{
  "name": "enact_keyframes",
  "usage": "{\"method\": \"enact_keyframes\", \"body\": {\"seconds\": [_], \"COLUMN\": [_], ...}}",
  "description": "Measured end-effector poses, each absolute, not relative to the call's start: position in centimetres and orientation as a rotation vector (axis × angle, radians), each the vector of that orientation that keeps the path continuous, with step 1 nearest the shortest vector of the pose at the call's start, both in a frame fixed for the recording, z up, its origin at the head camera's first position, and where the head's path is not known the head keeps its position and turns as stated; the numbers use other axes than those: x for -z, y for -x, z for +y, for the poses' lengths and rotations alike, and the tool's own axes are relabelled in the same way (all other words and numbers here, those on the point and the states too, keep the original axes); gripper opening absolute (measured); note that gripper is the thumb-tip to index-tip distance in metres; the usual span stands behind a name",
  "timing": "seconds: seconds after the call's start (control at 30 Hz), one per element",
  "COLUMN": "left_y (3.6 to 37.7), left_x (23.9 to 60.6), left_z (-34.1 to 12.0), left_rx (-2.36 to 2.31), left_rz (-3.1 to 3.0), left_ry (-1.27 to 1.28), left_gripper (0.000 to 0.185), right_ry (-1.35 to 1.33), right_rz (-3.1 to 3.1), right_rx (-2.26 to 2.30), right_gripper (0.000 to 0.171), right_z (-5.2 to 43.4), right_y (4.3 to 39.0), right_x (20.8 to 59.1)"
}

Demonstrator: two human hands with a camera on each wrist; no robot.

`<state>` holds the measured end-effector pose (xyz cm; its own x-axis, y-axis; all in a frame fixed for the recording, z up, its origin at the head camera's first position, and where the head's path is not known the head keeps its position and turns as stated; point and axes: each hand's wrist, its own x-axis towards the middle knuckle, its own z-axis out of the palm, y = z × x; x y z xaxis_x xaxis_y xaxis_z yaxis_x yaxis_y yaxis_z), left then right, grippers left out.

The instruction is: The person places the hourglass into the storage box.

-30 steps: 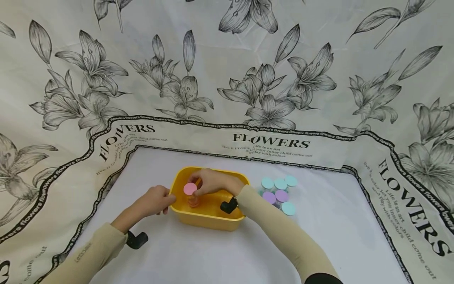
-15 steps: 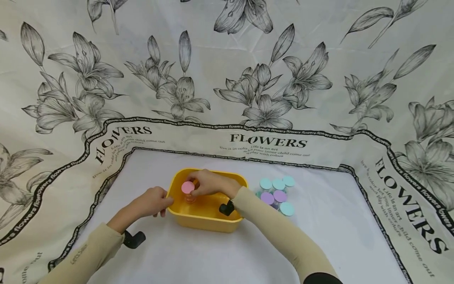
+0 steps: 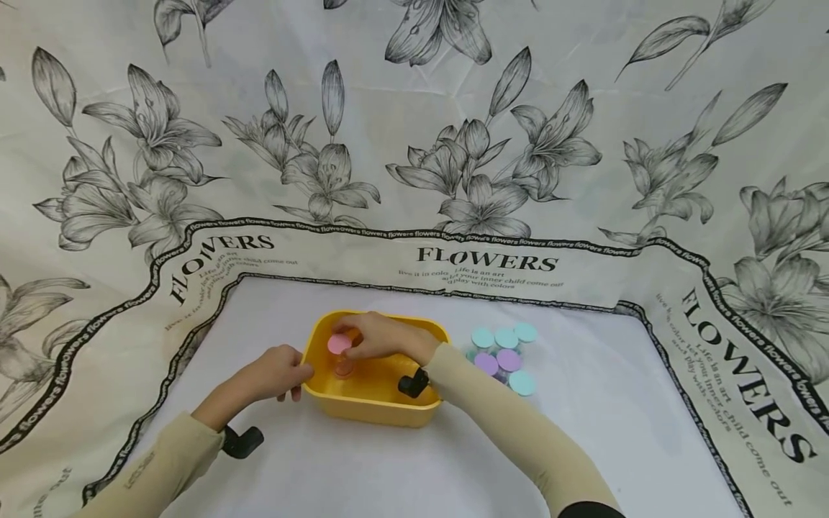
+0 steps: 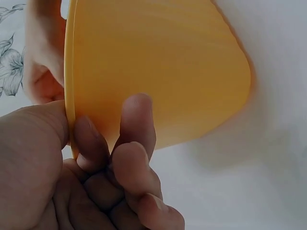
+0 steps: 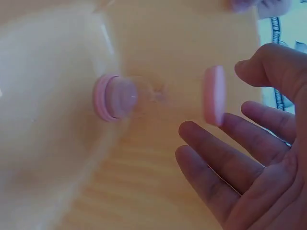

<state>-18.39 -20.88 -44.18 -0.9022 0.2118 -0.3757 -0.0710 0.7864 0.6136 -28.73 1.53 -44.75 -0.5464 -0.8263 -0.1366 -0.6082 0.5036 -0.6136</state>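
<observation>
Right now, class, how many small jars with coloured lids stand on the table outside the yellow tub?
5, clustered right of the yellow tub: three teal lids in the back row, one purple, one teal in front. A second purple may sit beside it; others may be hidden.

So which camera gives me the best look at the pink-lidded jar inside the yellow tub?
The right wrist view: the pink-lidded jar fills the frame, clear body and both pink ends visible, right hand beside it. The head view shows only its lid in the yellow tub. The left wrist view shows just the tub's outside.
</observation>
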Motion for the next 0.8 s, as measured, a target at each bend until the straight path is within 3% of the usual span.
{"method": "enact_keyframes", "body": {"seconds": [0.27, 0.57, 0.8], "left_y": [18.3, 18.2, 17.9], "left_x": [44.5, 45.0, 44.4], "left_z": [-21.1, -20.8, -20.9], "left_rx": [-0.919, -0.93, -0.967], "left_rz": [2.528, 2.536, 2.516], "left_ry": [-0.146, -0.191, -0.258], "left_gripper": [0.023, 0.027, 0.03], "right_ry": [1.221, 1.328, 1.269], "right_rz": [2.253, 2.361, 2.528], "right_rx": [0.903, 1.023, 1.248], "right_gripper": [0.05, 0.051, 0.048], "right_z": [3.5, 9.6, 14.3], "right_y": [28.2, 26.5, 24.9], "right_x": [41.6, 36.3, 34.3]}}
